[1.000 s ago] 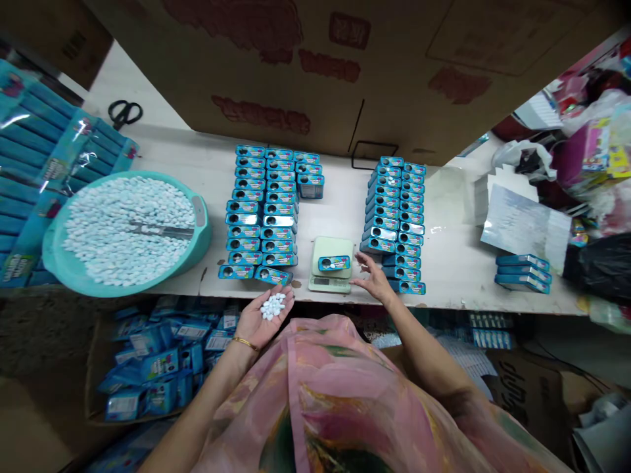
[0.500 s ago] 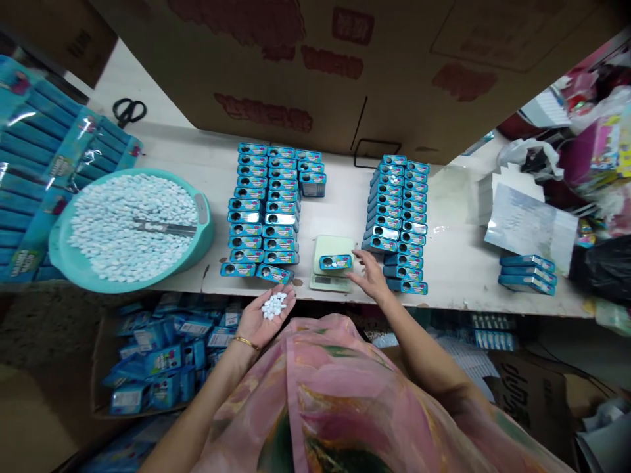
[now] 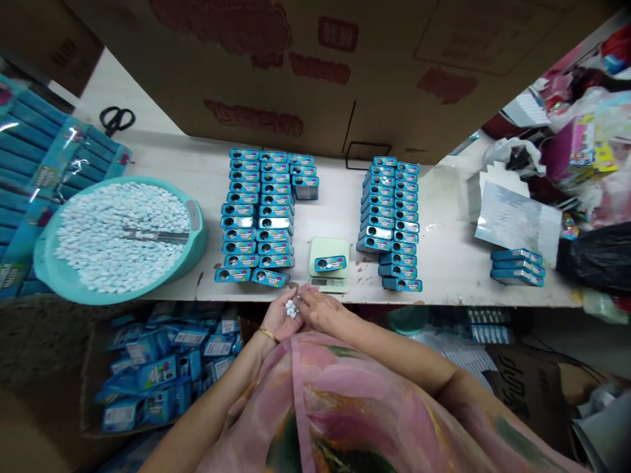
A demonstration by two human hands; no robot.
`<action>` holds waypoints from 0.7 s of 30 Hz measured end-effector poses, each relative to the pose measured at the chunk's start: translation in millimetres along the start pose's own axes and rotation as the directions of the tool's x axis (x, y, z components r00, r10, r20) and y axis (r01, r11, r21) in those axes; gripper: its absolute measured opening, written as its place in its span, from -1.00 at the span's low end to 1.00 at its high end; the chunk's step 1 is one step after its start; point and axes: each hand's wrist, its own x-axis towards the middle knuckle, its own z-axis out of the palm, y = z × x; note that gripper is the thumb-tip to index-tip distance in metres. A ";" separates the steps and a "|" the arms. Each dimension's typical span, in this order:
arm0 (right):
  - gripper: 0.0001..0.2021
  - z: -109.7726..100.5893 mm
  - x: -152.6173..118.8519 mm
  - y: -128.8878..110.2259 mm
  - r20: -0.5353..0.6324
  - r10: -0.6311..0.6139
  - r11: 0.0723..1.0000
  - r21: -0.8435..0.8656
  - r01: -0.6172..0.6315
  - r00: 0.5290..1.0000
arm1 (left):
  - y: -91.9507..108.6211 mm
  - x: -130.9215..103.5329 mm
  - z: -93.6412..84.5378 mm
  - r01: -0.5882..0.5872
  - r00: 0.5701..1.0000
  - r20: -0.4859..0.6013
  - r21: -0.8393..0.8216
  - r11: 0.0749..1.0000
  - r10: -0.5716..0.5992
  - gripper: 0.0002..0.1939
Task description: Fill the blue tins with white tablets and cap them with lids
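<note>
My left hand (image 3: 279,318) is cupped palm up at the table's front edge, holding a small pile of white candies (image 3: 292,309). Over the right side of that pile lies my right hand (image 3: 318,309), its fingertips at the candies; whether it pinches any is hidden. Just beyond my hands, a blue tin (image 3: 330,263) rests on a pale green scale (image 3: 329,246). Rows of blue tins (image 3: 240,234) stand left of the scale, and more blue tins (image 3: 379,200) stand to its right.
A teal basin (image 3: 197,243) full of white candies with a metal tool stands at left, near black scissors (image 3: 117,119). A large cardboard box (image 3: 305,85) spans the back. Three tins (image 3: 517,267) lie at right. Below left is a carton of blue packs (image 3: 158,371).
My right hand has moved left from beside the scale to the candies in my left hand. My left hand has shifted slightly right. The whole view has shifted a little.
</note>
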 end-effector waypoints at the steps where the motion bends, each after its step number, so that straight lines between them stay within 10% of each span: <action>1: -0.77 -1.0 0.2 2.1 0.002 -0.010 1.000 0.008 0.010 1.000 | -0.3 0.2 1.6 0.004 1.000 0.002 -0.004 1.000 -0.004 -0.75; 10: -0.79 -27.7 13.1 53.1 -0.152 0.086 0.955 0.294 -0.038 0.985 | 7.1 16.1 26.2 -0.122 0.989 0.075 -0.078 0.989 0.128 -0.81; 21: -0.75 -24.5 11.1 77.6 -0.137 0.174 0.971 0.190 -0.147 0.975 | 14.1 23.9 20.2 -0.154 0.988 0.020 0.008 0.988 0.154 -0.79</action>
